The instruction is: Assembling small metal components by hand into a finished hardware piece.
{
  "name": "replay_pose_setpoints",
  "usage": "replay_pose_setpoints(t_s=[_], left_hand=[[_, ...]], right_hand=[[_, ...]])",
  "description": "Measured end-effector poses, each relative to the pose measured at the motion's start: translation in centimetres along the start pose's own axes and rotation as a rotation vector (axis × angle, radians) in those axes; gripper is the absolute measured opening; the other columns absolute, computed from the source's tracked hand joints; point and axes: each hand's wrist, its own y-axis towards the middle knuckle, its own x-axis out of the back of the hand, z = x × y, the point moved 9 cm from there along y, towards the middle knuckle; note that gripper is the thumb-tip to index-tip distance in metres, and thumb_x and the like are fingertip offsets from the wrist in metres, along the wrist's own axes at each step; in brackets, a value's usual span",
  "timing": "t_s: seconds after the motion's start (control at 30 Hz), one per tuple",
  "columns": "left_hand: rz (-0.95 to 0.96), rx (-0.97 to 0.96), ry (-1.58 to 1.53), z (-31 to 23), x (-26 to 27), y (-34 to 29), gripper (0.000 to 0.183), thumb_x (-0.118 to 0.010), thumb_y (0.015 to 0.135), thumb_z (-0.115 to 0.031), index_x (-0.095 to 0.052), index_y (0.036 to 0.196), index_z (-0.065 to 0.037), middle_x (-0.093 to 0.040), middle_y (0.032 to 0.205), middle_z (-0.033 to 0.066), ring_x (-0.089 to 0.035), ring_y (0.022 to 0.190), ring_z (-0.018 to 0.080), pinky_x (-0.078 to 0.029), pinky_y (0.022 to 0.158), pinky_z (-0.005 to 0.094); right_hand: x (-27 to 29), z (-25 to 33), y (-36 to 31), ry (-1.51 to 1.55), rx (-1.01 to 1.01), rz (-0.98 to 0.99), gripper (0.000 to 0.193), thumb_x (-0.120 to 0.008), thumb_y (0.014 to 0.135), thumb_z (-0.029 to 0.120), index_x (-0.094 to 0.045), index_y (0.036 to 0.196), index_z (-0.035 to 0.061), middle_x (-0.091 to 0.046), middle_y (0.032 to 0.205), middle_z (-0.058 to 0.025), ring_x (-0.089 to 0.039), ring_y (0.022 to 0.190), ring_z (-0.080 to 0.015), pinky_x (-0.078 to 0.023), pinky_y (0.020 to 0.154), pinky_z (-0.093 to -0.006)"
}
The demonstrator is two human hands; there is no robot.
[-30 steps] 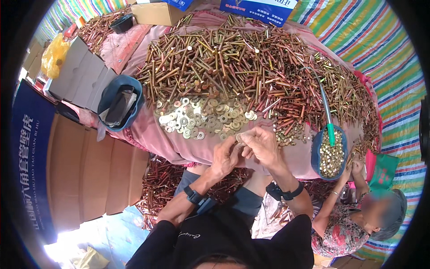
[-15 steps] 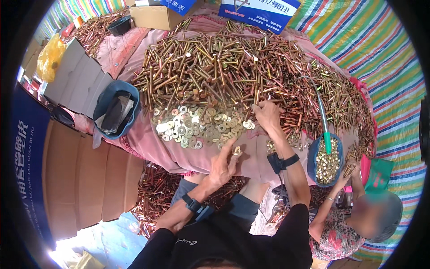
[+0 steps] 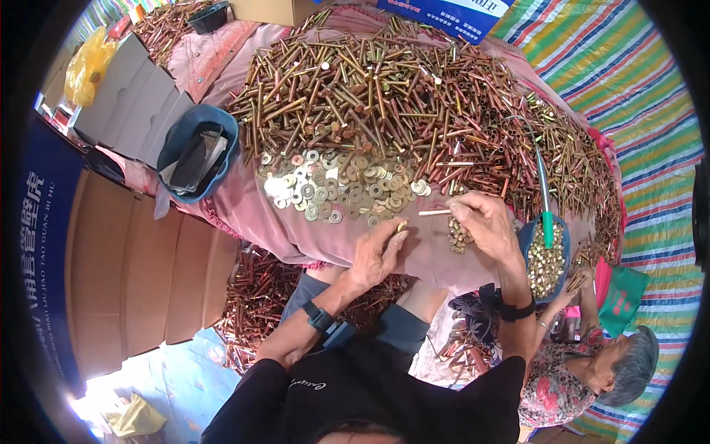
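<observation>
My left hand [image 3: 379,253] is closed over the near edge of the pink cloth, with a small brass-coloured nut [image 3: 401,226] between thumb and forefinger. To its right, my right hand [image 3: 484,226] pinches a slim copper-coloured metal rod [image 3: 435,212]. The rod points left, toward the nut but apart from it; its far end is hidden in my fingers. Flat washers [image 3: 355,189] lie spread beyond my left hand. Under and beside my right hand sits a small heap of brass-coloured nuts [image 3: 458,238]. A large pile of bolts and metal tubes [image 3: 355,111] rises behind.
A blue container of nuts [image 3: 546,270] with a green-handled tool [image 3: 548,231] stands at the right. At the left is a blue bin [image 3: 164,159] holding a dark flat object. A co-worker [image 3: 569,377] sits at lower right, holding metal pieces. Cardboard boxes [image 3: 140,266] line the left.
My right hand has drawn back from the pile toward me, and a metal rod now shows in its fingers. My left hand has moved slightly right, still holding the nut. The view has shifted a little.
</observation>
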Motion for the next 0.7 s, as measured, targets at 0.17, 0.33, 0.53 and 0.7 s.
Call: replay_pose_setpoints(t_s=[0.17,0.33,0.53,0.7], left_hand=[[0.050,0.063,-0.013,-0.2,-1.0,0.0,0.022,-0.067,0.100,-0.010,-0.068,0.118,0.001,-0.072,0.104,0.0199,-0.073,0.091,0.0359,-0.058,0.078,0.0392],[0.043,0.083,-0.023,0.3,-0.9,-0.1,0.022,-0.068,0.098,-0.007,-0.068,0.118,0.002,-0.072,0.101,0.0208,-0.072,0.090,0.0367,-0.058,0.078,0.0391],[0.047,0.057,-0.019,0.4,-0.8,0.1,0.023,-0.069,0.097,-0.006,-0.068,0.118,0.002,-0.072,0.099,0.0200,-0.072,0.086,0.0358,-0.058,0.075,0.0391],[0.074,0.085,-0.027,0.1,-1.4,0.2,0.023,-0.068,0.097,-0.006,-0.068,0.119,0.001,-0.071,0.096,0.0185,-0.071,0.084,0.0352,-0.057,0.073,0.0389]], right_hand=[[-0.7,1.9,-0.6,0.021,0.115,-0.016,0.020,-0.072,0.095,0.016,-0.074,0.101,-0.0024,-0.071,0.087,-0.0068,-0.061,0.079,-0.0107,-0.047,0.071,-0.0276],[-1.4,4.3,-0.3,-0.060,0.258,-0.088,0.016,-0.074,0.092,0.014,-0.075,0.100,-0.0005,-0.067,0.084,-0.0058,-0.060,0.072,-0.0108,-0.047,0.064,-0.0269],[-1.9,6.4,-0.2,-0.136,0.424,-0.194,0.018,-0.076,0.089,0.012,-0.075,0.104,0.0006,-0.065,0.083,-0.0080,-0.061,0.068,-0.0140,-0.047,0.060,-0.0282],[-2.1,5.6,-0.1,-0.129,0.411,-0.195,0.020,-0.076,0.089,0.014,-0.075,0.105,0.0023,-0.066,0.086,-0.0085,-0.063,0.068,-0.0164,-0.048,0.057,-0.0300]])
